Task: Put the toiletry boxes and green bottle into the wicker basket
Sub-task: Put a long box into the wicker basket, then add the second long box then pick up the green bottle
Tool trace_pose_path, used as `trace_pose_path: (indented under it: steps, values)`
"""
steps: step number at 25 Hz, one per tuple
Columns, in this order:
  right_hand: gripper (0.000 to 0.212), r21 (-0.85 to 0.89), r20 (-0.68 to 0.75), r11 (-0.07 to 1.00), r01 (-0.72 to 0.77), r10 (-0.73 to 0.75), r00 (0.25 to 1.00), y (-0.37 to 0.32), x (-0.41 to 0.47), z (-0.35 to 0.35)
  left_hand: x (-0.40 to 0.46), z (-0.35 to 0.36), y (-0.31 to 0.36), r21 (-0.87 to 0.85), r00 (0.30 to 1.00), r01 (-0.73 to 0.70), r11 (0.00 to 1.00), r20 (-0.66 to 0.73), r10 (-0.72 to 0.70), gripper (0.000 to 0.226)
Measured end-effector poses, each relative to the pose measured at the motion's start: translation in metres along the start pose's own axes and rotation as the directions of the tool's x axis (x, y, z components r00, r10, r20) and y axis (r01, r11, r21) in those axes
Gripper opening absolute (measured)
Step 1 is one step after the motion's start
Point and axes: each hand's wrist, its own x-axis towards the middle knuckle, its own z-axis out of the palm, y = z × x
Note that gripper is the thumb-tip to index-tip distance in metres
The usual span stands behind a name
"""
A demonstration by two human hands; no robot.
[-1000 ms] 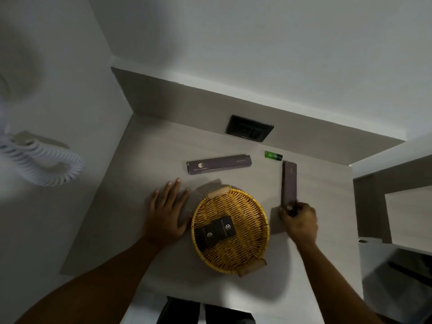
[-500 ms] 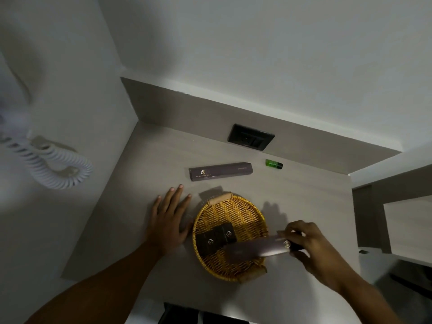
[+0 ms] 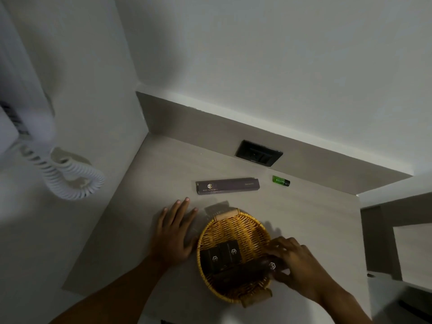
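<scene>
A round wicker basket sits near the front of a pale counter. Inside it lie two small dark boxes side by side. My right hand grips one end of a long dark box, which lies low across the basket's near half. My left hand rests flat and open on the counter just left of the basket. A second long dark box lies on the counter behind the basket. A small green bottle lies on its side to the right of that box.
A black wall socket sits in the upstand behind the counter. A white coiled phone cord hangs on the left wall. A lower shelf edge borders the counter on the right.
My right hand picked the long box up from the counter right of the basket, swung it over, and lowered it into the basket's near half. My left hand stayed flat.
</scene>
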Motion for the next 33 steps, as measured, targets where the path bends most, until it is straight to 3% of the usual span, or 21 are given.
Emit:
trace_pose_path:
  steps: [3, 6, 9, 11, 13, 17, 21, 25, 29, 33]
  values:
    - [0.036, 0.187, -0.170, 0.982, -0.026, 0.058, 0.984, 0.002, 0.029, -0.023, -0.001, 0.002, -0.001, 0.005, 1.000, -0.009, 1.000, -0.013, 0.009, 0.079]
    - [0.042, 0.129, -0.269, 0.991, 0.025, 0.010, 0.963, -0.008, 0.094, -0.043, 0.001, 0.001, 0.000, 0.018, 1.000, -0.010, 1.000, 0.007, 0.010, 0.075]
    - [0.049, -0.025, -0.231, 0.998, 0.066, -0.070, 0.971, -0.021, 0.160, -0.053, 0.000, 0.002, 0.001, 0.017, 0.999, 0.030, 0.999, 0.024, -0.030, 0.076]
    - [0.047, -0.125, -0.160, 0.992, 0.015, -0.035, 0.986, -0.021, 0.186, -0.051, -0.001, 0.003, 0.001, 0.023, 0.999, 0.040, 0.999, 0.025, -0.040, 0.078]
    - [0.037, -0.120, -0.109, 0.992, -0.034, 0.021, 0.994, -0.016, 0.194, -0.048, -0.001, 0.003, 0.001, 0.023, 0.999, 0.046, 0.999, 0.028, -0.047, 0.078]
    - [0.036, -0.002, -0.298, 0.998, -0.059, 0.056, 0.953, 0.000, 0.172, -0.062, 0.001, -0.001, 0.002, 0.008, 0.998, 0.049, 0.999, 0.032, -0.049, 0.078]
    - [0.044, -0.057, -0.435, 0.988, -0.145, 0.106, 0.894, 0.025, 0.094, -0.074, 0.001, -0.002, 0.003, 0.014, 0.999, 0.021, 1.000, 0.024, -0.022, 0.079]
    - [0.045, 0.063, -0.401, 0.943, -0.326, 0.323, 0.857, 0.046, 0.028, -0.053, 0.002, -0.001, 0.001, 0.021, 1.000, 0.003, 1.000, 0.024, -0.004, 0.080]
    - [0.049, -0.034, -0.327, 0.987, -0.160, 0.140, 0.935, 0.014, 0.035, -0.022, 0.002, 0.000, 0.001, 0.024, 1.000, 0.009, 1.000, 0.009, -0.009, 0.082]
    - [0.045, -0.125, -0.318, 0.985, -0.119, 0.074, 0.945, -0.011, 0.059, -0.002, 0.002, -0.001, 0.001, 0.042, 0.999, 0.013, 0.999, 0.030, -0.014, 0.084]
